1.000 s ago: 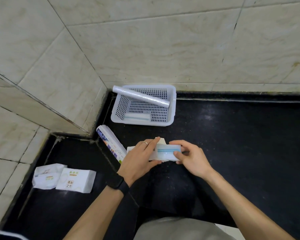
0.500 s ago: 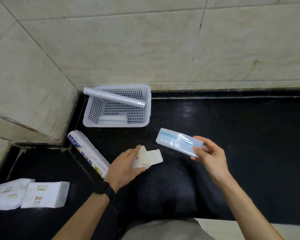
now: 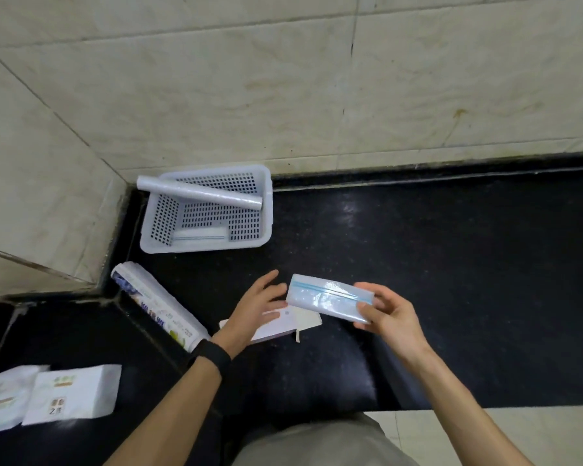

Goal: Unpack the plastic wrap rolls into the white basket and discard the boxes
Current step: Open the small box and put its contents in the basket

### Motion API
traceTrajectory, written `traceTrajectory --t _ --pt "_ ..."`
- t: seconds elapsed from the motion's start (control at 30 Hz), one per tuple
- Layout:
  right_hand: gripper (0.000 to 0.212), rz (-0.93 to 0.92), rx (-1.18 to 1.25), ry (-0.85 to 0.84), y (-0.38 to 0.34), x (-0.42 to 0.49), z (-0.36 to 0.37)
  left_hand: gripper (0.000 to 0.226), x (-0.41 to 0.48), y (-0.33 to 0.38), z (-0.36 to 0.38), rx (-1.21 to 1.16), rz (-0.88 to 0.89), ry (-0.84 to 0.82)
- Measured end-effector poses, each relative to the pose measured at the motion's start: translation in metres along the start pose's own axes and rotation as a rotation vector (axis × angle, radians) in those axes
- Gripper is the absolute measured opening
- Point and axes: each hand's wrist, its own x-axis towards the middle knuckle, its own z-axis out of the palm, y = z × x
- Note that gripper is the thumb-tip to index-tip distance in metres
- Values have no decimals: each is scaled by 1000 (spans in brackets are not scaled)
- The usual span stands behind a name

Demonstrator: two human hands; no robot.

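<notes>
**Bag pack in your right hand, basket up and to the left**

Your right hand (image 3: 389, 314) is closed around a flat, clear plastic pack with a blue strip (image 3: 329, 297), pinching it at its right end. The pack's long axis runs nearly left to right, tilting slightly down toward your right. Its free left end points at your left hand (image 3: 256, 302), which is open with fingers spread and close to touching that end. That left hand hovers over an emptied white box (image 3: 283, 326) lying open on the black counter (image 3: 435, 264); whether it presses on the box is unclear.

The white basket (image 3: 266, 210) sits in the back corner against the tiled wall, up and to the left of the pack, nearer your left hand than your right. A long roll (image 3: 199, 193) rests slantwise across its rim, and a similar blue-striped pack (image 3: 199, 234) lies on its floor.

A long printed box (image 3: 159, 306) lies diagonally to the left of your left wrist. Two white packets (image 3: 48, 395) sit on the lower ledge at far left.

The likely next move is carrying the pack forward and left into the basket, laid alongside the pack already inside.
</notes>
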Motion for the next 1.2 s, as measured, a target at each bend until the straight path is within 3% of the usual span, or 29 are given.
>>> traceTrajectory --t 0.03,0.13,0.23,0.43,0.6,0.8,0.93,1.03,1.2 --pt "30 -2 -13 -40 -2 0 5 51 -4 7 -2 -78 -30 -14" --pt "30 -12 -43 -147 -8 4 27 45 -14 12 -14 36 59 10" --pt "31 -19 -70 -213 -13 12 51 28 -20 8 -31 94 187 164" --pt "36 -93 -274 -318 -21 22 95 23 -34 0 -64 248 285 443" --pt "32 -196 -683 -468 -39 35 123 25 -45 0 -93 199 266 409" --pt "26 -275 -923 -732 -75 47 172 25 -44 5 -125 122 316 376" --pt "22 -355 -1010 -694 -90 70 202 28 -26 14 -144 34 364 377" --pt "24 -392 -1064 -540 -105 102 220 46 -2 23 -164 88 329 438" --pt "26 -356 -1196 -338 -122 177 251 70 45 27 -209 667 288 666"
